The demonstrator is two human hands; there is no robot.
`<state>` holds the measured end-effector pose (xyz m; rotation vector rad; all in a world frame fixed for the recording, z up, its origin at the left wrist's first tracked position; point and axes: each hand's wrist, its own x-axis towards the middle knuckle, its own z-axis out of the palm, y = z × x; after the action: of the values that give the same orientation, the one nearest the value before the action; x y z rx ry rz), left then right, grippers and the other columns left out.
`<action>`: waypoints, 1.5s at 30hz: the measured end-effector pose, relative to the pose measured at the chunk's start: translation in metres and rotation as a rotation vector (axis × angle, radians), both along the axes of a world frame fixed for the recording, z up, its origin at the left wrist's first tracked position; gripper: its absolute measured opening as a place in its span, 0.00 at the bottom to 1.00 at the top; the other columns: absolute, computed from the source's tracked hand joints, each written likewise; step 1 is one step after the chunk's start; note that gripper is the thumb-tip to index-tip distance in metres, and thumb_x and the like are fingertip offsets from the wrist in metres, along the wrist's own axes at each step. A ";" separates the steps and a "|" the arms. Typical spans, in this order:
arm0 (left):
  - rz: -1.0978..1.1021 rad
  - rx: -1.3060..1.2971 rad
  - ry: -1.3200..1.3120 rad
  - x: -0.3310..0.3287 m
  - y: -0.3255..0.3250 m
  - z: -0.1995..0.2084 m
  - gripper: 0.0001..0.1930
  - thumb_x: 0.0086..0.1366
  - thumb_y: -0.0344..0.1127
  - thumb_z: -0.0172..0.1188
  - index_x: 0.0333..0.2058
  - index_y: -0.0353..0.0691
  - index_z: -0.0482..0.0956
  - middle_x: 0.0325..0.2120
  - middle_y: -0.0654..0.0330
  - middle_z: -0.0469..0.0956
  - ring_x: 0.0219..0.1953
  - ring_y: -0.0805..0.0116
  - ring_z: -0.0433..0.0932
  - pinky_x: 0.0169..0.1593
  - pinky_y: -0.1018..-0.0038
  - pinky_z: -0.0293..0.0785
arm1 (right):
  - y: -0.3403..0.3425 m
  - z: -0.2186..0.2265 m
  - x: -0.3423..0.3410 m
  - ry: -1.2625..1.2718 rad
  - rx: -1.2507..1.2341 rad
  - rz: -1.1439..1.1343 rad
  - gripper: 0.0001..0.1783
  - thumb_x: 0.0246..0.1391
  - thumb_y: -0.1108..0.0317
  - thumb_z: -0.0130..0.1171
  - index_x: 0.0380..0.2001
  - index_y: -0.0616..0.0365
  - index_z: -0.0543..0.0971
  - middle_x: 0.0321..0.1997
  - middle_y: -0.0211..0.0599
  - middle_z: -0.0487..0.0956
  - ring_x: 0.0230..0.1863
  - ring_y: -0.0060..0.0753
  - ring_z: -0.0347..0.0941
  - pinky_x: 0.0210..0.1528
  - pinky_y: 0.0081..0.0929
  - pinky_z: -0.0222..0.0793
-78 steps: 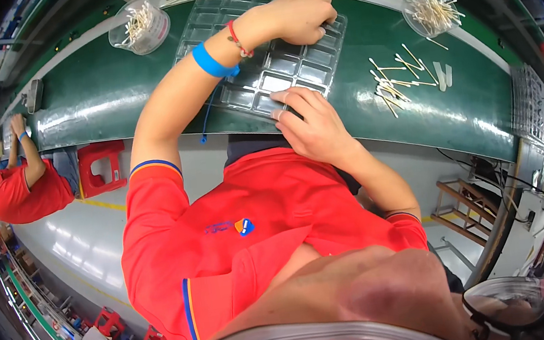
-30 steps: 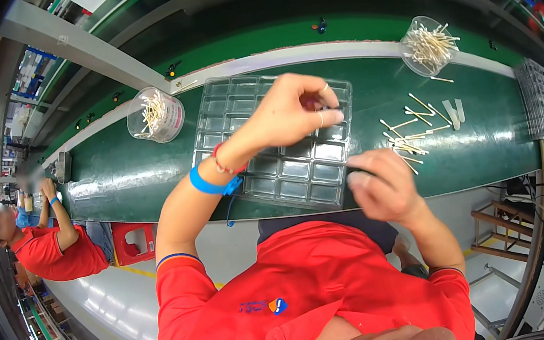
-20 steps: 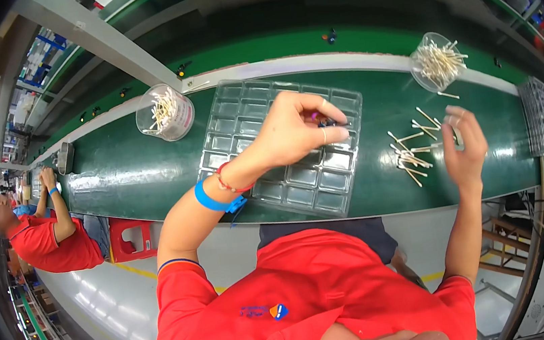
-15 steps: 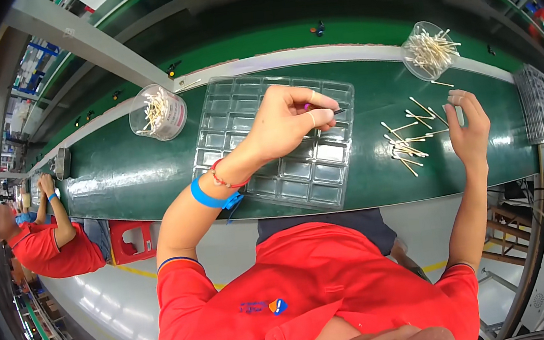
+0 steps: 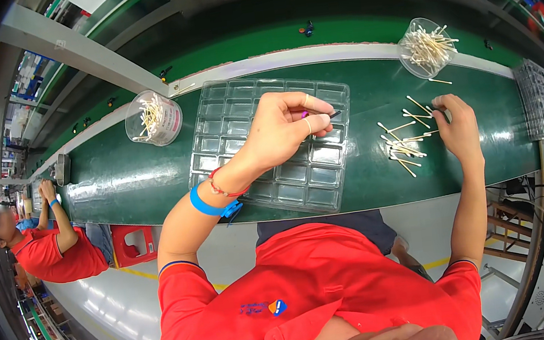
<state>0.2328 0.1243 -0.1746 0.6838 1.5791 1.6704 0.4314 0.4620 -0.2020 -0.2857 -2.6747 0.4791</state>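
Observation:
My left hand is closed above the clear compartment tray, pinching a thin dark-tipped object. A bit of purple shows between its fingers; the rest of the object is hidden. Pale bands circle some of its fingers. My right hand is at the right edge of the loose cotton swabs on the green table. Its thumb and fingertips close together on a swab there, which the hand mostly covers. The tray's compartments look transparent and shallow, and my left forearm lies across its near left part.
Two clear round tubs of cotton swabs stand toward the back, a left tub and a right tub. Stacked clear trays are at the table's right end. A co-worker in red sits far left beside a red stool.
My right hand has moved slightly left toward the loose swabs, and its fingers have drawn together. The left hand keeps its pinch over the tray. The view has shifted a little.

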 end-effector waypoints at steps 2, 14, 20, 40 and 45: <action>0.004 0.022 0.002 0.000 -0.001 -0.003 0.09 0.66 0.20 0.63 0.44 0.25 0.84 0.40 0.51 0.85 0.40 0.66 0.86 0.46 0.71 0.85 | 0.000 -0.003 -0.003 -0.022 -0.008 -0.017 0.10 0.51 0.83 0.64 0.38 0.63 0.79 0.36 0.44 0.82 0.39 0.51 0.80 0.42 0.40 0.75; 0.000 0.063 -0.102 0.011 -0.006 -0.004 0.10 0.67 0.20 0.63 0.46 0.26 0.83 0.41 0.53 0.85 0.41 0.68 0.86 0.48 0.72 0.84 | 0.001 -0.007 -0.005 -0.004 -0.130 -0.042 0.08 0.54 0.85 0.62 0.37 0.66 0.78 0.35 0.48 0.84 0.36 0.49 0.82 0.41 0.38 0.77; -0.010 0.082 -0.088 0.012 -0.007 -0.013 0.09 0.67 0.20 0.63 0.45 0.25 0.84 0.39 0.53 0.85 0.41 0.68 0.86 0.47 0.72 0.84 | 0.003 -0.007 -0.003 -0.018 -0.120 -0.026 0.10 0.53 0.85 0.62 0.39 0.65 0.78 0.34 0.48 0.83 0.36 0.50 0.82 0.42 0.39 0.76; 0.003 0.100 -0.104 0.020 -0.004 -0.014 0.11 0.66 0.19 0.63 0.46 0.27 0.83 0.42 0.52 0.84 0.42 0.66 0.85 0.48 0.70 0.84 | -0.011 -0.014 -0.006 0.086 0.040 -0.099 0.07 0.56 0.84 0.54 0.36 0.61 0.73 0.36 0.47 0.79 0.39 0.59 0.75 0.41 0.49 0.68; -0.056 0.092 -0.142 0.025 -0.005 -0.023 0.13 0.67 0.18 0.60 0.50 0.27 0.83 0.42 0.54 0.84 0.44 0.68 0.84 0.50 0.72 0.82 | -0.011 -0.012 -0.010 0.087 -0.035 -0.091 0.06 0.58 0.83 0.54 0.37 0.62 0.73 0.37 0.48 0.78 0.41 0.61 0.75 0.42 0.49 0.69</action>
<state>0.2576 0.1194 -0.1973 0.6355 1.3795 1.7189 0.4210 0.4510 -0.2145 -0.3861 -2.5589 0.4987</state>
